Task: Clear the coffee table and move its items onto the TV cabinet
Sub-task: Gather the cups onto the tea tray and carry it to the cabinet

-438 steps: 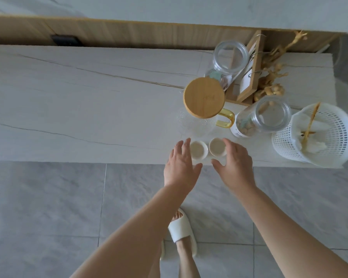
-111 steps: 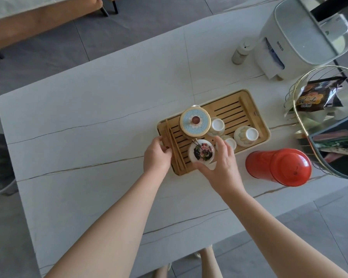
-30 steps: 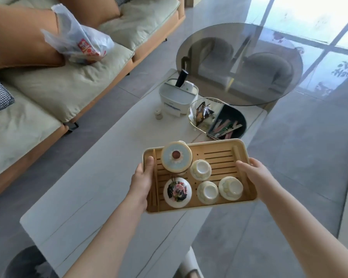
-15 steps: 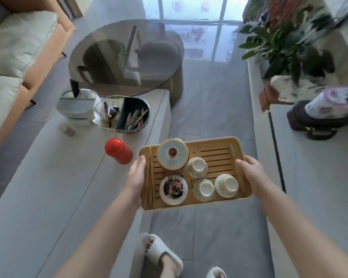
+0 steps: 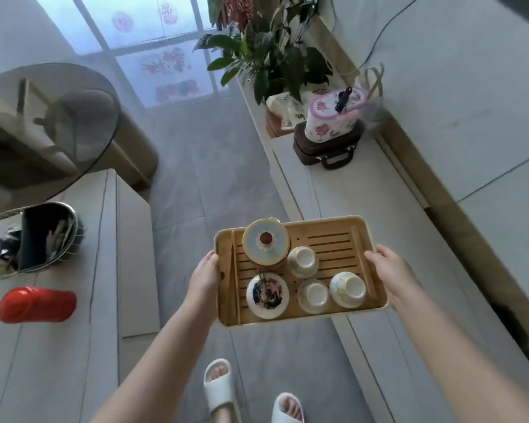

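I hold a bamboo tea tray (image 5: 333,239) level in the air, over the floor and the near edge of the TV cabinet (image 5: 379,209). My left hand (image 5: 205,274) grips its left rim and my right hand (image 5: 390,274) grips its right rim. On the tray stand a lidded blue-topped pot (image 5: 265,242), a floral-lidded bowl (image 5: 268,295) and three small white cups (image 5: 303,261). The coffee table (image 5: 58,346) lies to my left.
On the coffee table stand a red flask (image 5: 35,304) and a wire-rimmed basket (image 5: 40,236) of packets. A brown case with a floral bag (image 5: 333,120) on it and a potted plant (image 5: 272,56) occupy the cabinet's far end. A round glass table (image 5: 43,117) is at the left.
I have turned to the right with the tray in both hands. The coffee table has slid to the left of view and the TV cabinet has come in on the right.
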The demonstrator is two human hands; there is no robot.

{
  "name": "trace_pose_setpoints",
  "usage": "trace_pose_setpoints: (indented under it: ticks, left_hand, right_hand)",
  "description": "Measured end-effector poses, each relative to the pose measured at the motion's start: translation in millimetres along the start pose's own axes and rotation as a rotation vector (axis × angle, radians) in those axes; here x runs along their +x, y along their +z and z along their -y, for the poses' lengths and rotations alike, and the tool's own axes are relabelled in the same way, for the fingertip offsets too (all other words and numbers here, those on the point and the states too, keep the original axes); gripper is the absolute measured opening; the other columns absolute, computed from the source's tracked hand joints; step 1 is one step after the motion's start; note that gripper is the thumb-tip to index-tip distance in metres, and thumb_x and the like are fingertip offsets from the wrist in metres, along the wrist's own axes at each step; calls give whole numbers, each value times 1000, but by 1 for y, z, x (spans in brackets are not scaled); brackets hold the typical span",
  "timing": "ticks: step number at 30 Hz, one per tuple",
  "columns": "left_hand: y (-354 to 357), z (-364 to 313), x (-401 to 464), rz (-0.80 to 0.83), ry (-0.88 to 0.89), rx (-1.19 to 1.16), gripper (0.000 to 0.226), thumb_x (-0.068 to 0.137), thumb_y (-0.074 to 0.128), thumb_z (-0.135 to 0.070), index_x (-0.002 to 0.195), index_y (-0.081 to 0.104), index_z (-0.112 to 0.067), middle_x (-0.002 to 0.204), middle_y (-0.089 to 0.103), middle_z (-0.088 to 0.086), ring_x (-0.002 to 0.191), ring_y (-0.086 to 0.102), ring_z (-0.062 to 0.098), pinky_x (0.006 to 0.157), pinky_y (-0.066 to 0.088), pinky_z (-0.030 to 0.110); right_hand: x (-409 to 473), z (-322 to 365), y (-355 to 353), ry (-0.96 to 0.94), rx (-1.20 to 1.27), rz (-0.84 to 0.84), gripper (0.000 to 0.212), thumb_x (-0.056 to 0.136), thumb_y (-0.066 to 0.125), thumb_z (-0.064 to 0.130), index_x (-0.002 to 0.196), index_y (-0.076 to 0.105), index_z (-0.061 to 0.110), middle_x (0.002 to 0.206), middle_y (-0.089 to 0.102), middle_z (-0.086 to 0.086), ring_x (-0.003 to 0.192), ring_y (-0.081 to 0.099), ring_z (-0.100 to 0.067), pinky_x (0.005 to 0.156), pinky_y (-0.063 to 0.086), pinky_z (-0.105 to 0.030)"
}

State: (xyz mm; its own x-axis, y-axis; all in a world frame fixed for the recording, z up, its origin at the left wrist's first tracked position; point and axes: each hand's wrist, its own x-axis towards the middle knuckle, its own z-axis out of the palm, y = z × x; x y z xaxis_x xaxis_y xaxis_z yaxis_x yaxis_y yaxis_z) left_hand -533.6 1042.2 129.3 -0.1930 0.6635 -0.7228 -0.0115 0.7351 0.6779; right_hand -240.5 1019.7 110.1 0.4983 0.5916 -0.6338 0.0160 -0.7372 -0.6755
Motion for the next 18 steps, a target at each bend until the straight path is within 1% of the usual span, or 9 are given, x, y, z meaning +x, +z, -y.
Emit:
trace_pose_setpoints:
  ticks: [2,6,8,11,13,16,18]
  left_hand:
    - [30,-7,6,33,-14,28,30,96,38,-24,88,67,-27,72,65,-6,60,59,6,42,43,18]
    - [81,-24,23,109,-44,67,35,95,38,-18,79,67,-28,61,67,-6,57,63,10,42,45,21]
    - [102,-33,36,142,-56,85,34,95,39,-16,79,67,-27,62,67,-6,59,63,11,44,46,22]
    - [128,-48,57,195,-68,105,34,94,39,-15,81,68,-25,54,66,-10,52,64,8,37,45,16]
    - [141,-56,73,204,-68,116,35,94,37,-15,80,68,-26,51,64,-11,52,62,8,35,44,16]
    - [163,-69,100,212,-83,94,36,94,36,-12,80,67,-23,46,63,-11,39,60,3,31,42,15]
    - [178,-77,119,206,-90,87,36,94,35,-12,79,67,-23,49,63,-8,40,60,5,32,43,15]
  right_hand:
    - [16,-3,-23,24,11,-38,51,92,52,22,141,38,15,142,46,-9,127,46,-27,107,38,-47]
    - [52,-2,-55,50,13,-122,50,92,52,22,140,41,15,139,49,-9,124,49,-27,105,41,-45]
    - [72,1,-64,71,9,-147,49,92,51,22,140,40,15,140,48,-9,125,48,-27,104,40,-43]
    - [100,5,-71,117,22,-183,50,92,51,22,141,39,18,141,47,-8,126,47,-28,103,39,-41]
    - [120,8,-72,139,30,-176,51,93,51,23,141,37,18,142,47,-9,127,46,-28,104,38,-42]
    - [153,17,-70,162,42,-185,51,92,52,23,141,38,18,141,48,-9,126,48,-28,103,38,-41]
    - [180,24,-68,168,50,-185,51,92,53,22,141,38,19,139,49,-10,124,49,-29,103,39,-42]
